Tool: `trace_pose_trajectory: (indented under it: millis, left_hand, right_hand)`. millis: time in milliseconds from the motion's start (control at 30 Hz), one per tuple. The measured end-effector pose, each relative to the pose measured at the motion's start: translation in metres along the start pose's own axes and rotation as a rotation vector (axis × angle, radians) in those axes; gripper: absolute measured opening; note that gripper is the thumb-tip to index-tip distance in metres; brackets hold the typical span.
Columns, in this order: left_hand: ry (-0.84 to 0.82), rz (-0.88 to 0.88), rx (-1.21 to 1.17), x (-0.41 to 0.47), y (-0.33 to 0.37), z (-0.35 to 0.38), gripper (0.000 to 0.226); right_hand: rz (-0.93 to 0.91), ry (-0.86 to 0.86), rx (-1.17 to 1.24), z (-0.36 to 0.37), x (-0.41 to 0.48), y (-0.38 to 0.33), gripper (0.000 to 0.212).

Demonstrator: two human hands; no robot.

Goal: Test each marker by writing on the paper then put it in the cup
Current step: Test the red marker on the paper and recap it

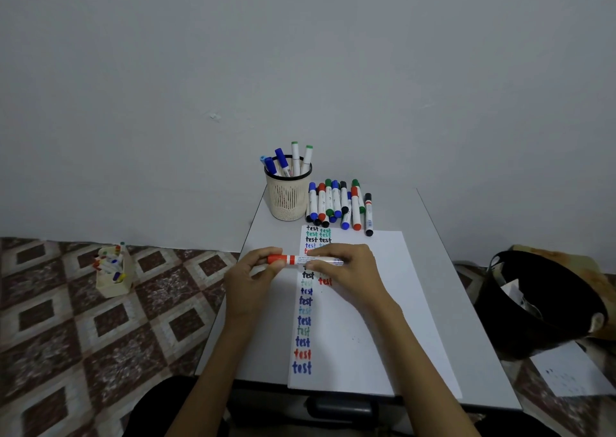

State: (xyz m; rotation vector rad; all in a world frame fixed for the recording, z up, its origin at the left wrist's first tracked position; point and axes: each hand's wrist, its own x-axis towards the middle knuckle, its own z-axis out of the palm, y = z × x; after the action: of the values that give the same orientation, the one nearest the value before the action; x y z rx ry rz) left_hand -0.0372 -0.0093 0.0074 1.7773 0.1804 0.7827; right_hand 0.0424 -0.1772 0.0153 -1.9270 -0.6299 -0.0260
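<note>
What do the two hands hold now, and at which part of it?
Both hold one red marker, level above the paper: the left hand grips its red cap end, the right hand its white barrel.

Dim, even indoor light, soft faint shadows, wide-angle bending at edges, slightly soft focus, no glare

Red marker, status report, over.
Left hand grips red marker at cap end, right hand grips barrel. Held level above paper. Way to cup clear.
</note>
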Motion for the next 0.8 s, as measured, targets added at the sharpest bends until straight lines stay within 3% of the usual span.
trace_pose_trajectory:
  millis: [100,233,300,400,600,800]
  left_hand:
    - [-0.001,0.019,0.009,-0.001,0.0,0.0,0.02]
    - [-0.111,0.008,0.094,-0.002,0.0,0.005,0.04]
    - [-0.218,-0.021,0.215,-0.001,-0.005,0.009,0.05]
    - [-0.363,0.116,0.507,0.001,-0.014,0.014,0.049]
    - [-0.45,0.176,0.68,0.003,-0.025,0.017,0.04]
    - [-0.426,0.159,0.637,0.004,-0.028,0.017,0.037]
  right_hand:
    - [-0.194,-0.106,-0.434,-0.005,0.01,-0.016,0.029]
    - [-0.225,-0.254,-0.636,-0.014,0.038,-0.033,0.021]
    - [-0.185,-0.211,-0.623,-0.026,0.06,-0.042,0.018]
    - [-0.195,0.022,-0.469,-0.043,0.094,-0.062,0.02]
    - [-0.358,0.349,-0.08,-0.042,0.152,-0.109,0.069]
    - [-0.406,0.418,-0.281,-0.004,0.168,-0.093,0.055]
